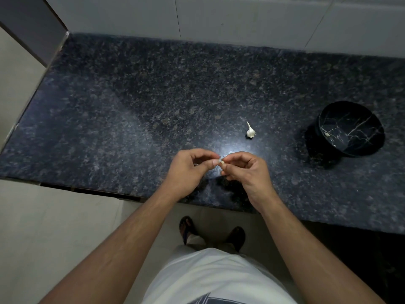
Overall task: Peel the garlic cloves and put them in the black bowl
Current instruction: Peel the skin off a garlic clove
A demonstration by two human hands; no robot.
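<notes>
Right now: both hands meet over the front of the counter (131, 110), working one small garlic clove (221, 162) between them.
Left hand: the left hand (188, 172) has fingers curled in, thumb and forefinger pinching the clove's left end or its skin; which of the two cannot be told at this size.
Right hand: the right hand (245, 172) is also curled, fingertips nipping the clove from the right side.
Clove: held up off the counter, just a pale sliver showing between the fingertips; its long axis looks to run left to right from hand to hand, though it is too small to be sure.
Garlic head: the rest of the garlic head (250, 131) sits on the counter beyond the right hand, stalk pointing away toward the wall.
Bowl: the black bowl (350, 128) stands well apart to the right, tilted toward the camera, with one small pale piece (327, 134) inside, likely a peeled clove.
Key relation: the bowl lies to the right and a little farther back from the clove, so the right hand is the nearer one to carry it over.
Step in hand: by the look of it, peeling; the drop into the bowl is not yet done.
Watch for: a clove this small could slip from the pinch.
</notes>
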